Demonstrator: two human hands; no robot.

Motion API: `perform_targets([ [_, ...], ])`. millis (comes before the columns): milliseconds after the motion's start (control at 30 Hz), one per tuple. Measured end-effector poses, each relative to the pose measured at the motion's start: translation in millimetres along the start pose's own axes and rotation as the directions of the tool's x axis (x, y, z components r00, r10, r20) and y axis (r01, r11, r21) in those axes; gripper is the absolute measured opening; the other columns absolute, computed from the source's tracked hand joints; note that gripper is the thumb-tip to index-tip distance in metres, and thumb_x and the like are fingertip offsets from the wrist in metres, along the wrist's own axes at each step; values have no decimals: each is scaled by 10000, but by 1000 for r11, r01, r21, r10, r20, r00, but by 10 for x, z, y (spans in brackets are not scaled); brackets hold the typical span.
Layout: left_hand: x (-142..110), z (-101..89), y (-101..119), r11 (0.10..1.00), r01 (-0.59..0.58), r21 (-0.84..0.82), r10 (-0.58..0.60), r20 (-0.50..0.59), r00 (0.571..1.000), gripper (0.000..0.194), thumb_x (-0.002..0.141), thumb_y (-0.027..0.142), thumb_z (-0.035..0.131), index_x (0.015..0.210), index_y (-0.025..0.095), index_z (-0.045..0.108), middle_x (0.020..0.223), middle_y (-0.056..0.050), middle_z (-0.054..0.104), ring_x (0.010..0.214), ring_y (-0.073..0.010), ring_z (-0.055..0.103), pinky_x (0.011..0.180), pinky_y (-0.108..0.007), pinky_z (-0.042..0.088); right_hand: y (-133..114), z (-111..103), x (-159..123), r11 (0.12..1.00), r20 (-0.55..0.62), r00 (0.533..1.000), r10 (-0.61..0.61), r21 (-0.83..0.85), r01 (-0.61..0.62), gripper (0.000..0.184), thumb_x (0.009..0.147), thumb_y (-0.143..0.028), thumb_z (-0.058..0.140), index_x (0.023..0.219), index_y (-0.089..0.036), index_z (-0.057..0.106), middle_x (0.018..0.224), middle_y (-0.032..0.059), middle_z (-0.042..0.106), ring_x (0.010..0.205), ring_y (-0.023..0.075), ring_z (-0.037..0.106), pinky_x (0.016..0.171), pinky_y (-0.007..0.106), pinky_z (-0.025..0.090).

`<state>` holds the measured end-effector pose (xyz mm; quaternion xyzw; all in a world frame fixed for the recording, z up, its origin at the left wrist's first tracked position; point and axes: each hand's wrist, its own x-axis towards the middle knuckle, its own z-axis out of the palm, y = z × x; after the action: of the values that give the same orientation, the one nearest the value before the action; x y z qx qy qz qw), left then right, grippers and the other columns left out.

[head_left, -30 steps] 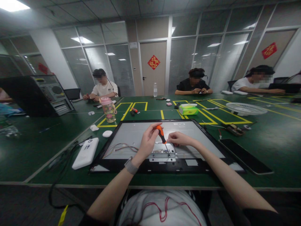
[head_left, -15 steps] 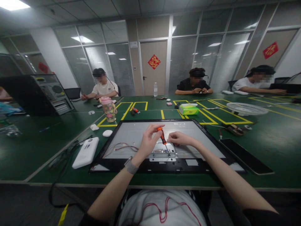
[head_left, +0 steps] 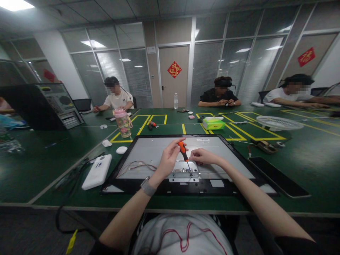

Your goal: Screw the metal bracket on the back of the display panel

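My left hand (head_left: 170,154) is closed around the handle of an orange and black screwdriver (head_left: 183,150). The tool leans, its tip down at a screw spot on a metal bracket (head_left: 183,180). My right hand (head_left: 202,156) is closed just right of the shaft, fingers curled together; whether anything is in them is hidden. Both hands are over a flat display panel (head_left: 231,163) with a grey back and black frame, lying on the table. A small board with connectors (head_left: 183,170) sits beside the bracket, and thin wires (head_left: 136,164) run over the panel's left part.
Left of the panel lie a white power bank (head_left: 97,172) and a white round case (head_left: 121,150); a pink-lidded bottle (head_left: 123,123) stands behind. On the right are a black phone (head_left: 277,176) and a tissue pack (head_left: 213,123). Several people sit across the green table (head_left: 148,203).
The screwdriver handle has turned slightly in my left hand, whose fingers have shifted. My right hand has stayed almost in place.
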<state>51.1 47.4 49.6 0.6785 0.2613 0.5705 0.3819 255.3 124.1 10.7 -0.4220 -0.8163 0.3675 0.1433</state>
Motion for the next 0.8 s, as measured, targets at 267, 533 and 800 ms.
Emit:
perform_targets([
  [267, -27, 29, -30, 998, -6, -63, 11, 73, 997, 379, 881, 287, 508, 1254, 218, 504, 1045, -72, 538, 911, -150, 569, 835, -297, 493, 32, 5, 26, 1000, 1, 1000, -11, 9, 11, 430, 780, -573, 535, 778, -144, 560, 522, -27, 496, 452, 91, 469, 398, 187, 360],
  [533, -29, 52, -52, 998, 3, -69, 1, 48, 999, 398, 868, 272, 538, 1261, 222, 504, 1065, -73, 529, 916, -150, 590, 831, -303, 521, 61, 5, 35, 1000, 1, 1000, -12, -1, 12, 458, 780, -597, 525, 798, -142, 570, 536, -21, 503, 460, 97, 478, 387, 188, 370],
  [800, -38, 41, -45, 995, 5, -101, 8, 131, 991, 452, 894, 281, 488, 1337, 218, 421, 1142, -109, 557, 903, -160, 618, 795, -295, 533, 33, -3, 13, 1000, 2, 1000, -26, -16, 26, 428, 804, -563, 512, 784, -138, 561, 535, -24, 490, 457, 86, 463, 399, 185, 376],
])
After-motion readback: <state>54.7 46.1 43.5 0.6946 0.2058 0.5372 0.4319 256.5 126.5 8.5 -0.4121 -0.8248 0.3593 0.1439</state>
